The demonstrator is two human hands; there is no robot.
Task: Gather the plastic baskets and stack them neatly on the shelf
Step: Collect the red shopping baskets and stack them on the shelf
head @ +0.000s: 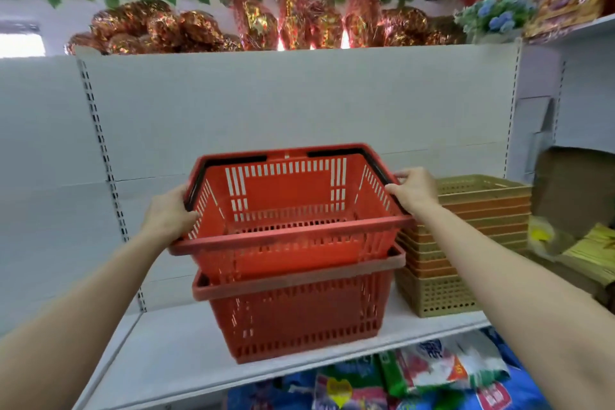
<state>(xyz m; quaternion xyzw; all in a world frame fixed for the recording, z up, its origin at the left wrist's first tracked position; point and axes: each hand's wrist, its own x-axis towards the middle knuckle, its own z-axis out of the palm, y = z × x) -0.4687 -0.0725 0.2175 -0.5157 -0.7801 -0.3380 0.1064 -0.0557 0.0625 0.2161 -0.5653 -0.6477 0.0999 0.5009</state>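
Observation:
A red shopping basket (293, 200) with black handles sits partly nested in a second red basket (299, 313) that stands on the white shelf (173, 349). My left hand (169, 213) grips the upper basket's left rim. My right hand (414, 191) grips its right rim and handle. The upper basket tilts slightly, its front edge lower. To the right stands a stack of several beige and orange perforated baskets (466, 243), close beside the red ones.
The white back panel (266, 103) rises behind the baskets. A cardboard box (575, 190) and yellow packets (592, 253) lie at the right. Colourful bags (432, 373) fill the shelf below. Foil-wrapped decorations (233, 30) sit on top.

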